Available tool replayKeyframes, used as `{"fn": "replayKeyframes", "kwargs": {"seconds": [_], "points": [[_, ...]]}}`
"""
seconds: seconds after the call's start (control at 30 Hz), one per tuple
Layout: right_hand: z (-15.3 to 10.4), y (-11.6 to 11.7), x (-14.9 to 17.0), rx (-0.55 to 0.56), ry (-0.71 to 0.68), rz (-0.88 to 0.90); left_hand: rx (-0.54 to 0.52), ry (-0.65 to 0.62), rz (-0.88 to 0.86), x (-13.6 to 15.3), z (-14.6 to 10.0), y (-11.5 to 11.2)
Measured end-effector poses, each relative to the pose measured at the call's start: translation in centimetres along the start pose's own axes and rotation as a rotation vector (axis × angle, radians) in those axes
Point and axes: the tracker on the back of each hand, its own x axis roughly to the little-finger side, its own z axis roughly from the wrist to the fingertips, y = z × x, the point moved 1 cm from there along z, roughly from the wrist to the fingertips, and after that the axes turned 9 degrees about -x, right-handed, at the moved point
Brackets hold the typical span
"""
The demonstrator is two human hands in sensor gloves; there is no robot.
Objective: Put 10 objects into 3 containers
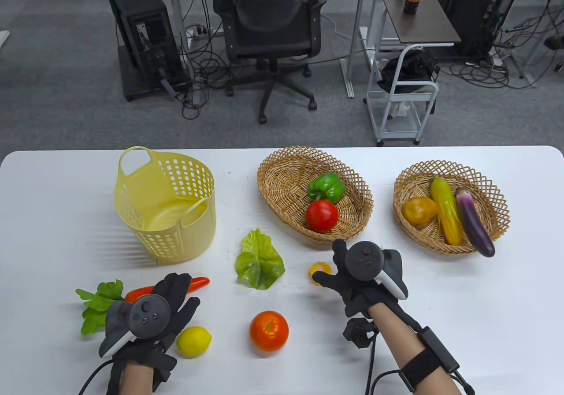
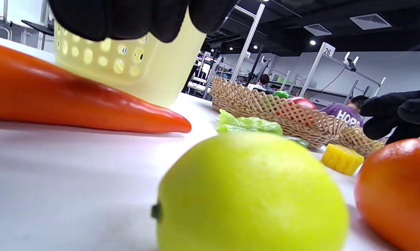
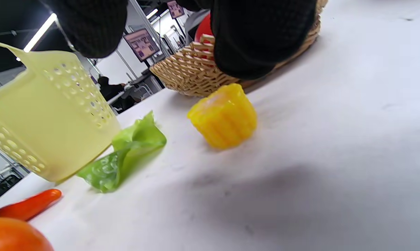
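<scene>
While the right hand (image 1: 368, 276) hovers with fingers spread over the corn piece (image 1: 320, 273), apparently not gripping it, the left hand (image 1: 152, 313) lies loose over the carrot (image 1: 200, 282), holding nothing; lemon (image 1: 194, 340) just beside it; orange (image 1: 269, 330) and lettuce leaf (image 1: 259, 260) between the hands; yellow plastic basket (image 1: 166, 205) beyond; middle wicker basket (image 1: 282, 183) holds green pepper (image 1: 326, 187) and tomato (image 1: 322, 215); right wicker basket (image 1: 495, 201) holds pear (image 1: 419, 210), corn cob (image 1: 446, 210), eggplant (image 1: 473, 221).
</scene>
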Motion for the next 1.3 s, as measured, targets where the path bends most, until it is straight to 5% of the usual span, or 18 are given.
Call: {"fn": "replayKeyframes", "kwargs": {"seconds": [0.6,0.87,1.3], "points": [[4.8,3.5,3.4,-0.284,0.271,0.111,0.046,0.007,0.002,-0.2,0.3,-0.5],[4.7,2.6,4.5,-0.222,0.269,0.209,0.026,0.020,-0.009,0.3,0.1,-0.2],[4.3,1.8,3.4,-0.117,0.245,0.009,0.018,0.012,-0.012,0.1,0.1,0.0]]}}
